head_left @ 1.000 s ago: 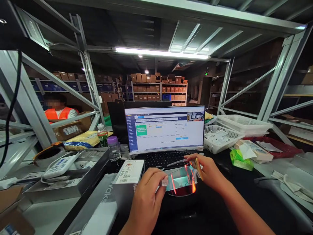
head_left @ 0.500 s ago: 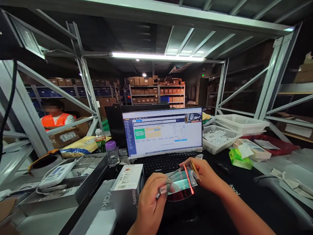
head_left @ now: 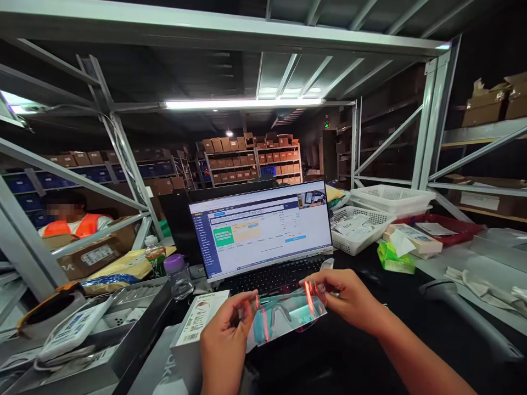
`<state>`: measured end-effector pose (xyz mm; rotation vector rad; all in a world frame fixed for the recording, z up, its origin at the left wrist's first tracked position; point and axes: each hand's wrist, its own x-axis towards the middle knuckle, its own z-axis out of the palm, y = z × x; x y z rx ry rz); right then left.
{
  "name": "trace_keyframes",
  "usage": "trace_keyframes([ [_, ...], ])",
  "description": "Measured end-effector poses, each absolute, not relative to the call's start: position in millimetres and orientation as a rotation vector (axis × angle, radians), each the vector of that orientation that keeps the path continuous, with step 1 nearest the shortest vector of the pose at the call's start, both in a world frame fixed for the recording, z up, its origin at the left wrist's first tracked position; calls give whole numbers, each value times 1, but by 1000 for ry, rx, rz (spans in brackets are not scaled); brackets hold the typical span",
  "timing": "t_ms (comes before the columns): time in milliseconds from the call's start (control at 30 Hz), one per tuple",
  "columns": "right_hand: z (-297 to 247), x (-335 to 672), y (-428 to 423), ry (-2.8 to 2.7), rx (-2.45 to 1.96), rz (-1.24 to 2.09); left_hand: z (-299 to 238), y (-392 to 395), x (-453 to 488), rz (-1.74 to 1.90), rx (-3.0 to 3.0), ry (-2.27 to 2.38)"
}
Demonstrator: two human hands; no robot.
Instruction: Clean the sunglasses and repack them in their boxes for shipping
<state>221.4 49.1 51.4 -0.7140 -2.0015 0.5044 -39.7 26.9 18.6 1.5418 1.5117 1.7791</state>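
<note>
A pair of glasses (head_left: 290,318) with a wide, shiny teal lens and a pale nose piece is held level above the black desk, in front of the keyboard (head_left: 247,280). Red reflections streak both ends of it; whether clear film covers it I cannot tell. My left hand (head_left: 230,334) pinches its left end between thumb and fingers. At the opposite end, my right hand (head_left: 349,299) grips it the same way. Left of my left hand stands a white and grey box (head_left: 201,323) with glasses printed on its top.
A lit monitor (head_left: 263,230) stands behind the keyboard. To the right are white baskets (head_left: 362,227), a green tissue pack (head_left: 395,258) and a grey handheld scanner (head_left: 469,318). A purple-capped bottle (head_left: 178,277) and a grey tray (head_left: 123,351) are left. A person in an orange vest (head_left: 84,225) sits beyond the rack.
The glasses have turned so the lens lies broad side toward me. My hands have moved apart to its two ends. The view has shifted to the right.
</note>
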Motion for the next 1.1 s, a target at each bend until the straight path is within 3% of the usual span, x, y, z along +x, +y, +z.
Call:
trace_keyframes([
  [533,61,228,33,-1992,-546,558,7,28,-35,1850,1606,1265],
  [1100,66,246,43,-1851,-569,789,12,27,-41,1720,2065,1446],
])
